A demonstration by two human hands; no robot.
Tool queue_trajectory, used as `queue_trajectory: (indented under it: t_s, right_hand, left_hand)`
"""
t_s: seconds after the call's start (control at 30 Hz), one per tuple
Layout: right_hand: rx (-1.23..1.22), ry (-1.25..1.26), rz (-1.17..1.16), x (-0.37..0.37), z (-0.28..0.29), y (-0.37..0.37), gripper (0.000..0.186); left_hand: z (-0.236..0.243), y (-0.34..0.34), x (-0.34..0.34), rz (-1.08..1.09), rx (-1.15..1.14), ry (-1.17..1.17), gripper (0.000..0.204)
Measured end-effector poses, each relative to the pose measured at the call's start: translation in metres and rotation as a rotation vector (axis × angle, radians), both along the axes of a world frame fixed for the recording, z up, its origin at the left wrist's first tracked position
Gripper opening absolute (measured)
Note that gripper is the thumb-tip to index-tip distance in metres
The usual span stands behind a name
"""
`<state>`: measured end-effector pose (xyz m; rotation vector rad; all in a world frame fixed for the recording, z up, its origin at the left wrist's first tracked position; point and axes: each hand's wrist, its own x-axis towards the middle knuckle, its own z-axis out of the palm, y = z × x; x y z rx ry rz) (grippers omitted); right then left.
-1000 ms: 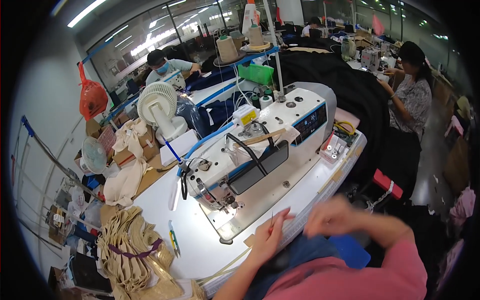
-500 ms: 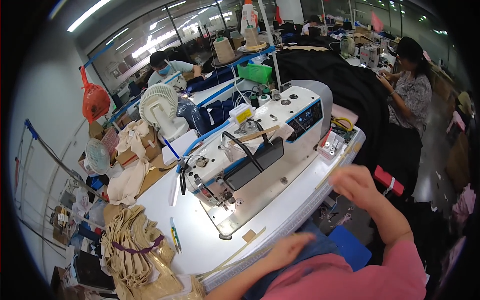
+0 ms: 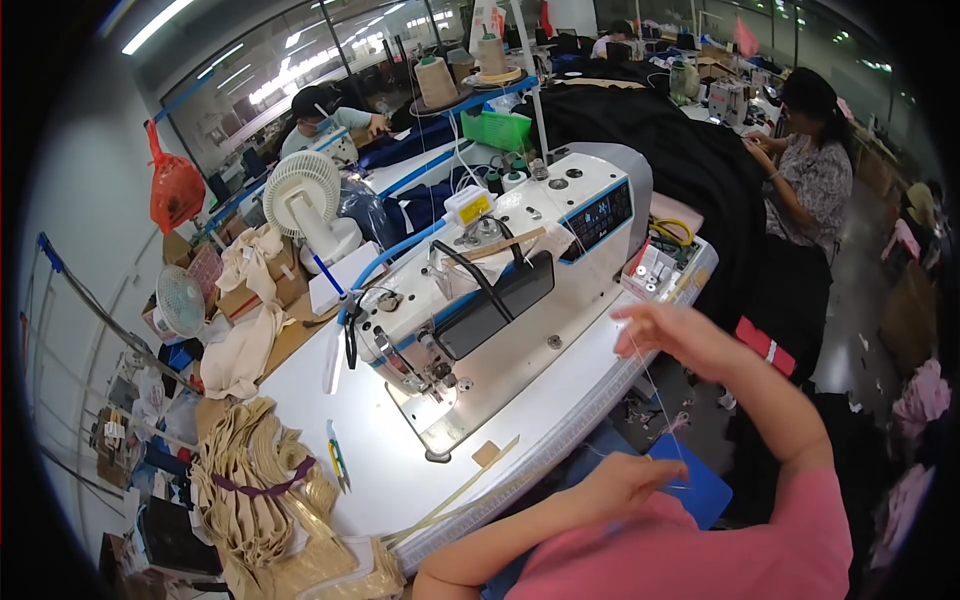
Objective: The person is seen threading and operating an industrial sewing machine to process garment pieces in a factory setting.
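A thin pale thread (image 3: pixel 655 388) runs between my two hands, in front of the sewing machine's right end. My right hand (image 3: pixel 680 338) is raised beside the table's right front edge, its bent fingers closed on the thread's upper part. Lower and nearer to me, over my lap, my left hand (image 3: pixel 620 486) pinches the lower part; its fingertips are partly hidden. The white sewing machine (image 3: pixel 590 215) stands on the table with its lamp lit at the needle. No cloth shows under its foot.
Tan pleated fabric pieces (image 3: pixel 255 490), tied with a purple strip, lie at the table's left. Thread snips (image 3: pixel 338 455) rest beside them. A tray of bobbins (image 3: pixel 655 270) sits at the right end. A white fan (image 3: pixel 305 205) stands behind. Black cloth (image 3: pixel 690 180) and co-workers are beyond.
My right hand has moved slightly left and up, and my left hand has shifted right. The thread now shows stretched between them. The view has shifted a little.
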<state>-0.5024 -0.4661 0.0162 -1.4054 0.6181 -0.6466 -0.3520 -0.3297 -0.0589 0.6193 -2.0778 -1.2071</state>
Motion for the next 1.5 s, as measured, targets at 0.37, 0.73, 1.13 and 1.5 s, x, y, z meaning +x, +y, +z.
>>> queue_trajectory:
  t_s: [0.37,0.73,1.13,1.5]
  right_hand:
    - [-0.914,0.357,0.601,-0.008,-0.013,0.065,0.014]
    - [0.122,-0.033,0.004,0.033,0.063,-0.035,0.041]
    - [-0.56,0.701,-0.19,0.109,0.124,-0.142,0.017]
    - [-1.421,0.695,0.318,0.172,0.105,-0.105,0.009]
  left_hand:
    - [0.045,-0.034,0.031,0.526,0.503,0.709,0.038]
    - [0.029,-0.005,-0.013,0.092,-0.224,0.277,0.032]
    - [-0.104,0.029,-0.019,0.068,0.188,0.138,0.027]
    - [-0.11,0.039,-0.011,0.231,0.171,0.26,0.023]
